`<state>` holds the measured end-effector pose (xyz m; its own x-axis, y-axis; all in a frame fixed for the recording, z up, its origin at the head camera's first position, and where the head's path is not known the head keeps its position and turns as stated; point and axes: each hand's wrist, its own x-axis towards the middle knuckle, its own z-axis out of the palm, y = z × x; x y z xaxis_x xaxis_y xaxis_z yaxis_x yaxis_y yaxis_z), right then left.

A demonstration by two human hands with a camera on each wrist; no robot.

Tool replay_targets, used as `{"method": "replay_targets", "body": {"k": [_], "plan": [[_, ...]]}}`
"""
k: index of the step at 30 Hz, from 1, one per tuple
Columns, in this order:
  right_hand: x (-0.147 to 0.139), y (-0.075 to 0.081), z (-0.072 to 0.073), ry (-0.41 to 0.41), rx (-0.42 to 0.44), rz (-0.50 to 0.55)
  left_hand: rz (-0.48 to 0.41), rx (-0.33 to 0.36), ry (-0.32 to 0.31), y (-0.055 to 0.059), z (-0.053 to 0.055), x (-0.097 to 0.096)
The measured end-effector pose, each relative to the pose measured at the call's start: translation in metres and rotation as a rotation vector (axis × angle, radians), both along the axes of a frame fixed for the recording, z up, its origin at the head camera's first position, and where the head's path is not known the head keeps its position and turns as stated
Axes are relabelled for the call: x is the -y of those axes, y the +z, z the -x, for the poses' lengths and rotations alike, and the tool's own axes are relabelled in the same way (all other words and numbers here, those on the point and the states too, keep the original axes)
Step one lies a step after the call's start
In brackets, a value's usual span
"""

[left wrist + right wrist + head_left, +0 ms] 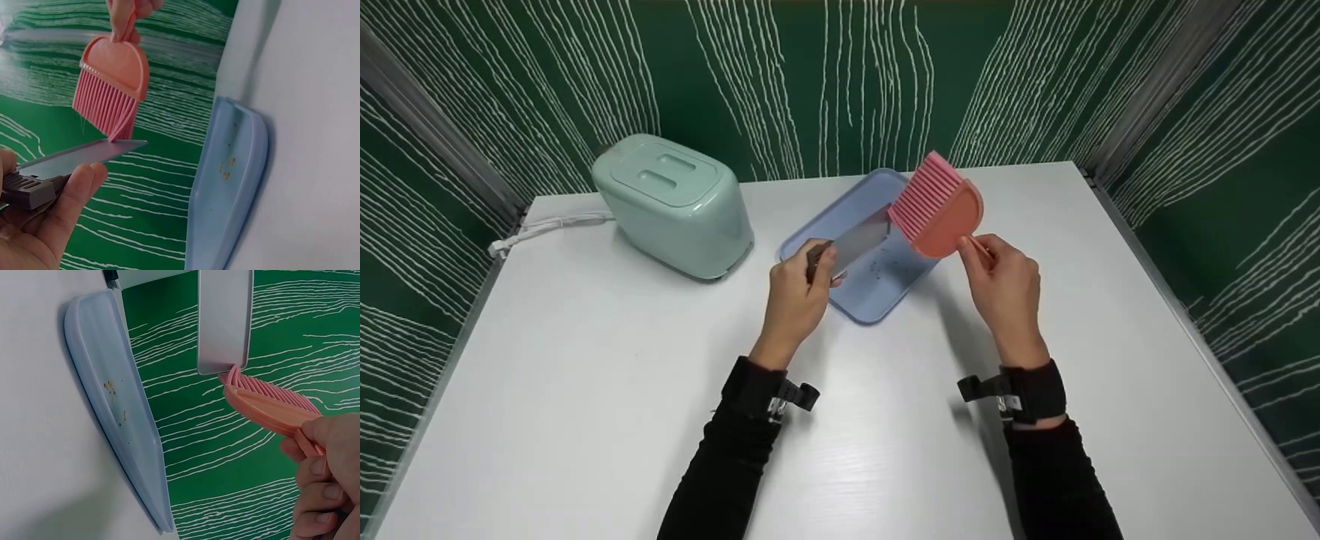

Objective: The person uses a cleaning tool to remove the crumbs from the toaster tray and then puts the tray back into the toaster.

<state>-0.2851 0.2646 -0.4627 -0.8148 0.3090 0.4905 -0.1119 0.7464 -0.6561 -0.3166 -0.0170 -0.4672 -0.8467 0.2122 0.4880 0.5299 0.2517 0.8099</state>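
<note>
Two things held. Left grip grasps a grey pan by its dark handle, above a blue tray with crumbs, far side of surface. Right grip pinches an orange brush; pink bristles touch the pan's right end. Pale green toaster far left.

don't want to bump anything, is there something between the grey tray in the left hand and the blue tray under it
Nothing visible stands between the grey tray and the blue tray; both wrist views show open space there. The brush in the right hand touches the grey tray's far end.
</note>
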Motion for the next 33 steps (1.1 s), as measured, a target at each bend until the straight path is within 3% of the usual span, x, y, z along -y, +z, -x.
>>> {"method": "replay_targets", "body": {"k": [9,19,26,29,33], "plan": [[-0.002,-0.006,0.001,0.02,0.05,-0.038,-0.004,-0.027,0.012,0.0,0.0,0.0],[-0.008,-0.009,0.0,0.017,0.164,-0.069,-0.082,0.029,-0.004,0.0,0.001,0.001],[-0.01,0.003,-0.004,0.019,0.086,0.014,-0.078,0.044,0.017,0.0,0.001,0.002],[-0.006,0.009,-0.006,0.073,0.05,0.085,-0.081,0.066,0.024,-0.001,0.002,0.002],[0.006,0.014,-0.007,0.233,0.051,0.163,-0.079,0.082,0.024,-0.002,0.002,0.002]]}}
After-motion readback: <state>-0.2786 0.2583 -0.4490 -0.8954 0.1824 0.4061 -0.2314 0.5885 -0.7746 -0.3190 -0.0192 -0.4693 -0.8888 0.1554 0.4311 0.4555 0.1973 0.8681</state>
